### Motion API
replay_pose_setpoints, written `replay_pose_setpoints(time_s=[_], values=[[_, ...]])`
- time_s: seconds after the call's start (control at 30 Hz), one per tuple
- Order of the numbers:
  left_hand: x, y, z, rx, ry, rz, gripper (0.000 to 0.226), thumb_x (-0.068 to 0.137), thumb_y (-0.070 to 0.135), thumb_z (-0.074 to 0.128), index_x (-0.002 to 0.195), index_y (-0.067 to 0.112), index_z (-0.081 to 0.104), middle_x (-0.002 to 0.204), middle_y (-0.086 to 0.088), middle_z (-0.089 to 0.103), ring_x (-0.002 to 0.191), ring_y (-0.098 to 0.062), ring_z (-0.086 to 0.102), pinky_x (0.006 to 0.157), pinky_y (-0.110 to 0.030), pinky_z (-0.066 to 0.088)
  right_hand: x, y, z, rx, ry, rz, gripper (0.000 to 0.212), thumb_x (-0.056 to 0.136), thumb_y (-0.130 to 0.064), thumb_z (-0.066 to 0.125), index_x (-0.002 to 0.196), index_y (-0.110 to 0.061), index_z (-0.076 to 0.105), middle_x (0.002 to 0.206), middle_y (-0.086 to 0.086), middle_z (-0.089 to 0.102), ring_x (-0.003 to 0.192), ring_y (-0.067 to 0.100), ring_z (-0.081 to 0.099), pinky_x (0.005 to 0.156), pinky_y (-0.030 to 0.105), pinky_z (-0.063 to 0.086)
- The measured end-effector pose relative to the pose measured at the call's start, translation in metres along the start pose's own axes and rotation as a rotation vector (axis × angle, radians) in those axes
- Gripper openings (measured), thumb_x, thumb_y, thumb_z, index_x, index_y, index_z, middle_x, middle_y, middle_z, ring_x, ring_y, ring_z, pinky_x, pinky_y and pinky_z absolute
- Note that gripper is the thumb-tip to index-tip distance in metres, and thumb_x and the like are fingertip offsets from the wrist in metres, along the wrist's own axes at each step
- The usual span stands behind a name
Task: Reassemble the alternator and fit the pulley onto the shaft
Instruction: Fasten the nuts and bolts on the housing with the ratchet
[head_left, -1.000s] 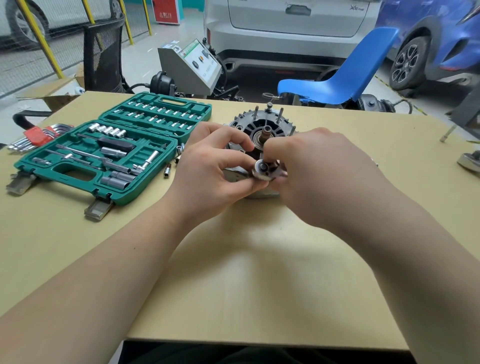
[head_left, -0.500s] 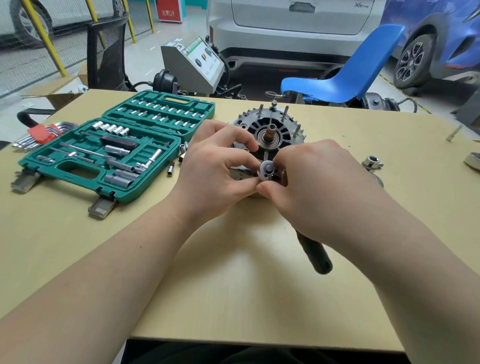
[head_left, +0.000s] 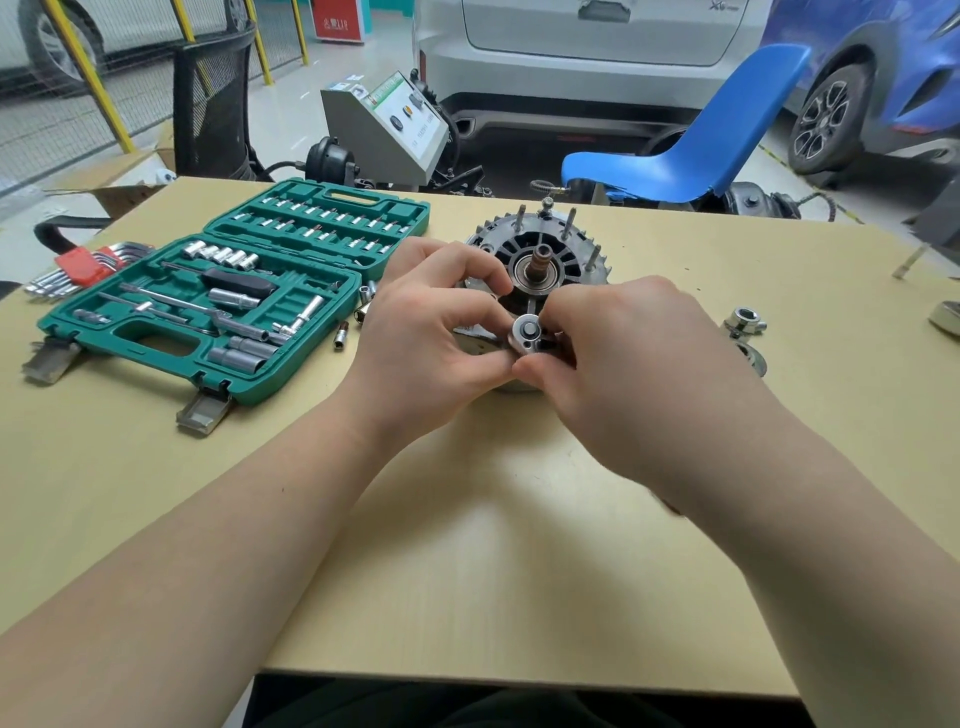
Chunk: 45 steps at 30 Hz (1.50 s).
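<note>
Open green socket set (head_left: 156, 332), hex keys (head_left: 78, 267), blue chair (head_left: 691, 150) behind table (head_left: 467, 545)

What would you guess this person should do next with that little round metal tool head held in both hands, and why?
Probably lower the ratchet head onto a fastener on the alternator. Both the left hand and the right hand pinch it just in front of the housing, while the shaft stands bare with no pulley fitted, and the loose nut lies on the table.

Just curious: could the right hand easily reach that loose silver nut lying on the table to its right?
Probably yes: the silver nut lies on bare tabletop beside the right hand, nothing between, though that hand is busy pinching a small round metal tool head.
</note>
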<state>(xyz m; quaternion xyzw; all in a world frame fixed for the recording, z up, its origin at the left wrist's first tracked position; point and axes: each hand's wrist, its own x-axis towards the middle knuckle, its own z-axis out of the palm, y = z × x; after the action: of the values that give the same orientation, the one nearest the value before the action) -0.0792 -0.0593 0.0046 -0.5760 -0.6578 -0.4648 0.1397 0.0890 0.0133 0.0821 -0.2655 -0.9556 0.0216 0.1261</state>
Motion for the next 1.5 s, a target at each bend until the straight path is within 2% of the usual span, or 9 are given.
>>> replay_pose_setpoints(time_s=[0.1,0.2,0.27,0.47,0.7,0.8,1.0,1.33,1.5], values=[[0.000,0.000,0.000,-0.038,0.002,-0.005,0.018,0.081,0.040,0.092,0.081,0.023,0.086,0.107,0.007,0.073,0.106,-0.016,0.048,0.098,-0.025,0.036,0.006,0.006,-0.011,-0.125,0.002,-0.099,0.007,0.094,-0.031,0.065,0.100,-0.030,0.061,0.091,-0.005,0.058,0.089,0.028,0.056,0.063,0.035,0.044],[0.000,0.001,0.000,-0.043,-0.011,-0.005,0.017,0.081,0.038,0.096,0.085,0.024,0.088,0.105,0.006,0.073,0.104,-0.017,0.048,0.096,-0.025,0.037,0.010,0.009,-0.019,-0.130,-0.053,-0.129,0.023,0.094,-0.025,0.064,0.113,-0.037,0.067,0.098,-0.005,0.062,0.096,0.027,0.058,0.072,0.037,0.052],[0.000,0.001,0.000,-0.019,-0.008,0.009,0.017,0.082,0.039,0.093,0.087,0.023,0.088,0.106,0.007,0.073,0.104,-0.018,0.049,0.096,-0.023,0.036,0.010,0.006,-0.017,-0.148,-0.045,-0.083,0.007,0.094,-0.031,0.064,0.092,-0.030,0.058,0.084,-0.002,0.054,0.085,0.029,0.056,0.057,0.032,0.042],[-0.001,-0.001,0.000,0.021,-0.010,0.027,0.026,0.081,0.044,0.079,0.081,0.019,0.086,0.109,0.004,0.073,0.105,-0.019,0.048,0.099,-0.029,0.038,0.002,-0.009,0.001,-0.040,0.007,0.011,0.050,0.098,-0.038,0.057,0.068,-0.026,0.020,0.070,-0.005,0.031,0.075,0.026,0.041,0.050,0.022,0.018],[0.000,-0.001,0.000,-0.014,-0.020,0.009,0.018,0.083,0.042,0.091,0.086,0.025,0.088,0.108,0.007,0.072,0.104,-0.016,0.046,0.096,-0.022,0.035,0.008,0.003,-0.011,-0.187,0.023,-0.057,0.017,0.094,-0.027,0.063,0.108,-0.034,0.059,0.090,-0.005,0.058,0.084,0.030,0.056,0.053,0.030,0.026],[-0.001,0.000,0.000,0.011,-0.024,0.014,0.023,0.083,0.046,0.088,0.087,0.023,0.087,0.110,0.005,0.072,0.106,-0.017,0.046,0.096,-0.026,0.038,0.008,-0.001,-0.010,-0.175,0.005,-0.046,0.005,0.093,-0.033,0.063,0.097,-0.032,0.059,0.081,-0.004,0.051,0.079,0.029,0.053,0.050,0.029,0.024],[0.000,-0.001,-0.002,0.008,-0.036,0.012,0.035,0.080,0.054,0.079,0.081,0.019,0.084,0.112,0.006,0.070,0.108,-0.018,0.047,0.099,-0.025,0.036,0.002,-0.007,0.004,-0.059,0.052,-0.015,0.052,0.094,-0.046,0.061,0.068,-0.027,0.020,0.069,-0.006,0.032,0.075,0.027,0.042,0.055,0.034,0.025],[0.000,0.001,-0.001,0.009,-0.027,0.003,0.030,0.083,0.051,0.085,0.084,0.021,0.085,0.110,0.006,0.071,0.108,-0.018,0.049,0.098,-0.025,0.037,0.009,-0.002,-0.010,-0.178,0.029,-0.041,0.008,0.092,-0.032,0.063,0.095,-0.031,0.057,0.078,-0.004,0.048,0.073,0.027,0.049,0.050,0.028,0.021],[0.000,-0.001,-0.003,0.005,-0.045,0.006,0.035,0.080,0.055,0.079,0.082,0.021,0.084,0.112,0.005,0.071,0.110,-0.019,0.048,0.100,-0.021,0.033,0.004,-0.008,0.000,-0.088,0.050,-0.015,0.051,0.094,-0.045,0.062,0.067,-0.029,0.022,0.069,-0.007,0.031,0.075,0.026,0.043,0.049,0.025,0.019]])
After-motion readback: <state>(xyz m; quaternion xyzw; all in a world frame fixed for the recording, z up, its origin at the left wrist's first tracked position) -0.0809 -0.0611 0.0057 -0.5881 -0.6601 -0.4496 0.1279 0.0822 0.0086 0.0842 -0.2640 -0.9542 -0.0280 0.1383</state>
